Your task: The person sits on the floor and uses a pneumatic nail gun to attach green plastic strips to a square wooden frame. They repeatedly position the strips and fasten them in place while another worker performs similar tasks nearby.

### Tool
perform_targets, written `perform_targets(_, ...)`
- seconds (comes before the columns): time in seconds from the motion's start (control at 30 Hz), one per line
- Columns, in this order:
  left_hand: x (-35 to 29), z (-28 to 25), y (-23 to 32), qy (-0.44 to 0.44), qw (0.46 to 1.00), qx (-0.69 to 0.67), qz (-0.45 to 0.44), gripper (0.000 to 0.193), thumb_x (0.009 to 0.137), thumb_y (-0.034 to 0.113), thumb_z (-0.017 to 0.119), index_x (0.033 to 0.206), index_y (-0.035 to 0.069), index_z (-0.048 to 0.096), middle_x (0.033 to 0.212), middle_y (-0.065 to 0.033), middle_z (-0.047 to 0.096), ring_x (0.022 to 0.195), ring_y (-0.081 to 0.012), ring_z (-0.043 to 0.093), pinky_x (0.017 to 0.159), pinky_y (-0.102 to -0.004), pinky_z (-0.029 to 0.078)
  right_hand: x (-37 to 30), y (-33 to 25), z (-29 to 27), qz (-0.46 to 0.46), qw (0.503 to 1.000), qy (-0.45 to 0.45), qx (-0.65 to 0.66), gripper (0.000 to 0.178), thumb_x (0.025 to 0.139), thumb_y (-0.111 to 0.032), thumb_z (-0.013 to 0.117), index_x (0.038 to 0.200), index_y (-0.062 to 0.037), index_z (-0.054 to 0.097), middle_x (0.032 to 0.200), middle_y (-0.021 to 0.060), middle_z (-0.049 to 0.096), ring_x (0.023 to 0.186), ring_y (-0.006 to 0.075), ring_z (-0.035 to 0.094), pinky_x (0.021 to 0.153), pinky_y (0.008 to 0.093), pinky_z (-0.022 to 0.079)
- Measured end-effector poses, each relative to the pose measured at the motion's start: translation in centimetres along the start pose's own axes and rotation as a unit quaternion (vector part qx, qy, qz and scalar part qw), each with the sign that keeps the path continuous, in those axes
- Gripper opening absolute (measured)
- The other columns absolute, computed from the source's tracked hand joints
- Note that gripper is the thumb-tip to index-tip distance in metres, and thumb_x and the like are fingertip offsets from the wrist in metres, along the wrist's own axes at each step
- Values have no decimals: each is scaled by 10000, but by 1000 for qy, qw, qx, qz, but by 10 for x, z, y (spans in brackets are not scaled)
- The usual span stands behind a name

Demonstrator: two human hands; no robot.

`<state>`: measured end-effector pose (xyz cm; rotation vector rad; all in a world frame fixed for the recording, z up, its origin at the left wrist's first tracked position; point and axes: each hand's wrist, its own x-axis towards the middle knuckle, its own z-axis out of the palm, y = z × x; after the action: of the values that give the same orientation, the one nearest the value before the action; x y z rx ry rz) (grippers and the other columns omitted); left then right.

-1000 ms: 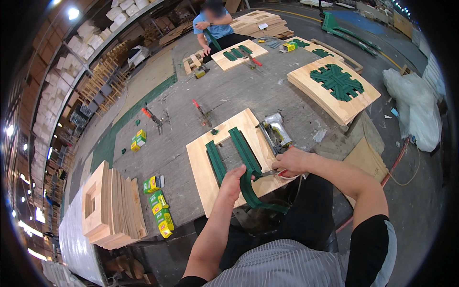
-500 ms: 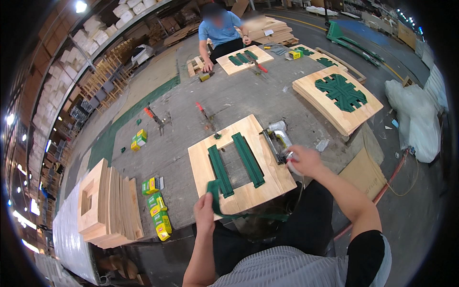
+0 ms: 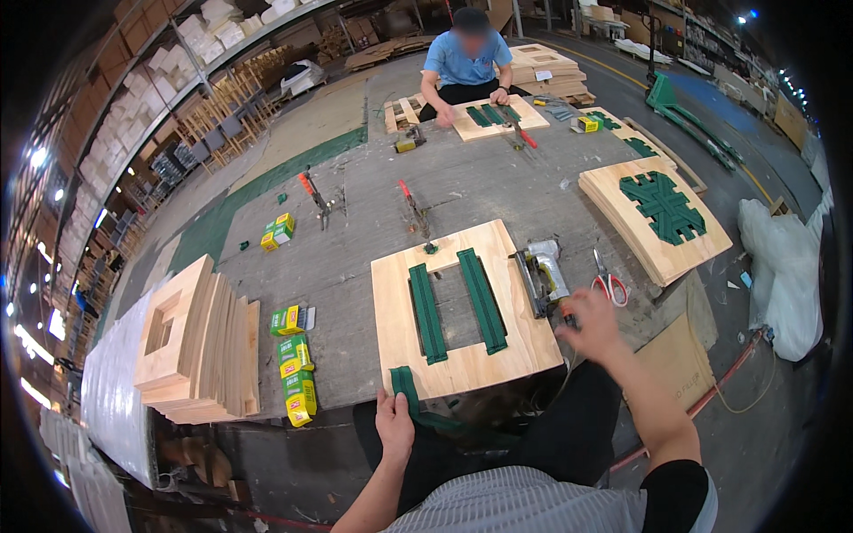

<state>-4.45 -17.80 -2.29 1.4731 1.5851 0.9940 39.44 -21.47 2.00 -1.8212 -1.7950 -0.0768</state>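
Observation:
A square wooden frame (image 3: 529, 338) lies before me on the table, two green webbing straps (image 3: 428, 315) running along either side of its central opening. My left hand (image 3: 394, 426) is closed on a loose green webbing strap (image 3: 404, 386), its end lying over the frame's near left corner; the rest hangs below the table edge. At the frame's right side, my right hand (image 3: 593, 327) has its fingers apart at the near end of a staple gun (image 3: 544, 274). Scissors with red and white handles (image 3: 610, 286) lie just beyond that hand.
Stacked wooden frames (image 3: 200, 346) and green-yellow boxes (image 3: 297, 355) stand at left. Toggle clamps with red handles (image 3: 410, 206) rise beyond my frame. At right is a stack with woven green webbing (image 3: 662, 206). Across the table a person in blue (image 3: 466, 67) handles another frame.
Scissors now lie on the table beside the staple gun, and my right hand is empty at the gun's near end. The strap's end now lies flatter on the frame. My view has shifted.

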Motion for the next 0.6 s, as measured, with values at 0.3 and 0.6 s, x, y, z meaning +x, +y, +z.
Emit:
perform_targets(0.3, 2, 10, 7, -33, 999, -5, 39, 345, 1049, 216, 558, 992, -98, 690, 1508, -424, 398, 1485, -495, 343, 1206, -448, 304, -27, -41, 16, 16, 982, -156, -106, 996, 572, -495, 950, 1457, -250, 564, 1614, 170, 316, 1541, 435, 206, 1195, 682, 222)
perform_targets(0.6, -29, 12, 50, -29, 992, 16, 119, 272, 1046, 186, 608, 1097, -61, 708, 1556, -265, 477, 1401, -330, 519, 1126, -368, 403, -34, -29, 19, 81, 983, -120, -117, 940, 605, -308, 970, 1441, -197, 555, 1629, 159, 294, 1519, 436, 245, 1191, 632, 265)
